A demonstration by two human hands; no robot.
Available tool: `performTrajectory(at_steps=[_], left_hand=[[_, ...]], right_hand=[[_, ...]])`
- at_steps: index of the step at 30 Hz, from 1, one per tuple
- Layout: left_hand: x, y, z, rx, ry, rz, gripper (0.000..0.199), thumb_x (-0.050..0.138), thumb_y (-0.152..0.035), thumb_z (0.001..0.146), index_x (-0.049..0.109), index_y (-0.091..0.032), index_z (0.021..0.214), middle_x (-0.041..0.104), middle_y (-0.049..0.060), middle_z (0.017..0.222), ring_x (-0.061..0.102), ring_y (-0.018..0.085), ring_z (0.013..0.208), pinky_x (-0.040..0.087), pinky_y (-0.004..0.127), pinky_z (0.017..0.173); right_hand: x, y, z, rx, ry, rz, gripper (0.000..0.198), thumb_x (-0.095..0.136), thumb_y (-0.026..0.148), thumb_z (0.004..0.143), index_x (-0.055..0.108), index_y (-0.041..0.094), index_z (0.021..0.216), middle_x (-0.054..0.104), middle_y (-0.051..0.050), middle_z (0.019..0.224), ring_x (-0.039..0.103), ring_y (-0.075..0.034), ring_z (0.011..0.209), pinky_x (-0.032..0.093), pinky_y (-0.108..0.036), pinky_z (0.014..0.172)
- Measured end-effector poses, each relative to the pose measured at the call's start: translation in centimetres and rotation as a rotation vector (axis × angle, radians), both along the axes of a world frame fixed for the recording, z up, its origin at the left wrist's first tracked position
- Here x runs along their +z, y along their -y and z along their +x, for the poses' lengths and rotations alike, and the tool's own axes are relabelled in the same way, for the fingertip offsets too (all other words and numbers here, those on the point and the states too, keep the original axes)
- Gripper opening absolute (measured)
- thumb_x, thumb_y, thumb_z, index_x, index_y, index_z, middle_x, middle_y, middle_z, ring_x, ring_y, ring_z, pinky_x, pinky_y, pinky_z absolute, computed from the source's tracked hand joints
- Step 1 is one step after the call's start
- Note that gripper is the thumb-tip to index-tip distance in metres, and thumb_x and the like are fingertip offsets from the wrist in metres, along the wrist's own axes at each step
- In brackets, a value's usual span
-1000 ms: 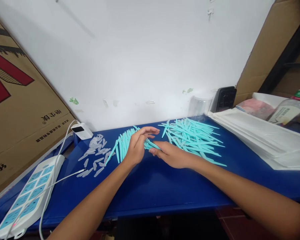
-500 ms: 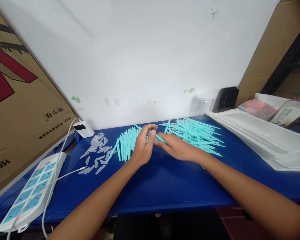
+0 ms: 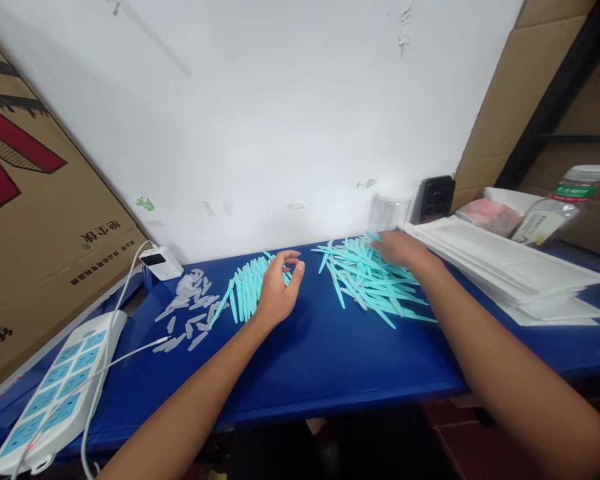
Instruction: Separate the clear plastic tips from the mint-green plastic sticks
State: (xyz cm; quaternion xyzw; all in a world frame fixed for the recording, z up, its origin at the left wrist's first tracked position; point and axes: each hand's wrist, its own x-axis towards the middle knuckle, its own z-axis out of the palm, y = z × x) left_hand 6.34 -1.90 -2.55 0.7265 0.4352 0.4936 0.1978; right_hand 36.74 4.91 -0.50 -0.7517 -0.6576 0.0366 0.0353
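Left hand: It is hovering or resting at the right end of the left pile; the left hand (image 3: 280, 288) is curving its fingers, with the thumb standing apart. Whether they are gripping a stick, I cannot tell.
Right hand: The right hand (image 3: 399, 248) is bending over the far right part of the right pile, fingertips meeting the sticks there. Whether they are closing on one, I cannot tell.
Teal sticks: The left pile (image 3: 247, 288) is lying in a fairly even row, most sticks pointing toward the person; the right pile (image 3: 370, 280) is spreading loosely, sticks crossing at many angles.
Clear pieces: Small clear pieces (image 3: 193, 293) are lying scattered left of the left pile.
Blue table: The blue table (image 3: 330, 360) is carrying both piles.
Left edge: A power strip (image 3: 60, 393) is lying near a small white device (image 3: 161, 262).
Right side: White envelopes (image 3: 505, 270) are lying stacked in front of a bottle (image 3: 550, 210).
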Motion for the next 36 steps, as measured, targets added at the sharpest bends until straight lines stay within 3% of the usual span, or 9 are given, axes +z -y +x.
performTrajectory(at_steps=[12, 17, 22, 26, 31, 34, 36], left_hand=[[0.3, -0.5, -0.6, 0.028, -0.080, 0.042, 0.022, 0.059, -0.029, 0.095, 0.061, -0.023, 0.116, 0.073, 0.005, 0.098, 0.067, 0.024, 0.101, 0.047, 0.039, 0.094], [2.1, -1.2, -2.1, 0.116, -0.150, 0.090, 0.024, 0.060, -0.033, 0.094, 0.063, -0.023, 0.115, 0.074, 0.005, 0.100, 0.068, 0.023, 0.101, 0.049, 0.037, 0.095], [5.3, -2.7, -6.0, 0.176, -0.337, -0.033, 0.026, 0.059, -0.044, 0.094, 0.069, -0.021, 0.102, 0.074, 0.005, 0.090, 0.069, 0.021, 0.086, 0.050, 0.031, 0.076], [6.6, -3.7, -9.3, 0.254, -0.717, -0.109, 0.031, 0.057, -0.050, 0.092, 0.072, -0.022, 0.094, 0.074, 0.006, 0.084, 0.067, 0.023, 0.079, 0.044, 0.031, 0.068], [6.5, -4.9, -15.5, 0.417, -0.982, -0.312, 0.036, 0.061, -0.054, 0.084, 0.073, -0.022, 0.092, 0.075, 0.009, 0.084, 0.068, 0.026, 0.076, 0.040, 0.031, 0.061], [5.7, -5.2, -19.7, 0.398, -0.987, -0.496, 0.038, 0.067, -0.058, 0.076, 0.074, -0.021, 0.083, 0.075, 0.008, 0.081, 0.068, 0.026, 0.073, 0.043, 0.031, 0.061], [5.2, -5.0, -21.5, 0.348, -0.923, -0.541, 0.043, 0.068, -0.064, 0.073, 0.072, -0.021, 0.076, 0.075, 0.007, 0.078, 0.069, 0.025, 0.073, 0.044, 0.030, 0.061]], right_hand=[[0.2, 0.3, -0.2, -0.061, 0.014, 0.033, 0.048, 0.051, 0.053, 0.100, 0.071, 0.011, 0.114, 0.072, -0.024, 0.112, 0.070, -0.035, 0.103, 0.051, -0.041, 0.079], [0.1, 0.3, -0.2, -0.095, 0.016, 0.205, 0.040, 0.051, 0.044, 0.100, 0.071, 0.010, 0.109, 0.073, -0.023, 0.107, 0.069, -0.034, 0.102, 0.048, -0.038, 0.076], [0.5, 1.4, -3.1, 0.169, -0.025, 0.461, 0.028, 0.047, 0.033, 0.102, 0.070, 0.017, 0.101, 0.075, -0.013, 0.104, 0.068, -0.027, 0.092, 0.040, -0.032, 0.070], [0.1, 3.1, -6.5, 0.412, -0.146, 0.450, 0.025, 0.049, 0.032, 0.101, 0.070, 0.019, 0.097, 0.074, -0.009, 0.096, 0.064, -0.021, 0.080, 0.036, -0.030, 0.065], [-0.4, 4.3, -8.6, 0.532, -0.288, 0.354, 0.025, 0.051, 0.033, 0.101, 0.069, 0.018, 0.092, 0.070, -0.006, 0.084, 0.061, -0.019, 0.074, 0.034, -0.028, 0.063], [-0.4, 4.4, -8.8, 0.539, -0.328, 0.338, 0.025, 0.051, 0.032, 0.101, 0.070, 0.018, 0.090, 0.067, -0.004, 0.076, 0.059, -0.018, 0.070, 0.033, -0.028, 0.062], [-0.4, 4.4, -8.8, 0.540, -0.343, 0.331, 0.025, 0.052, 0.032, 0.100, 0.070, 0.018, 0.090, 0.066, -0.003, 0.073, 0.058, -0.018, 0.068, 0.033, -0.028, 0.061]])
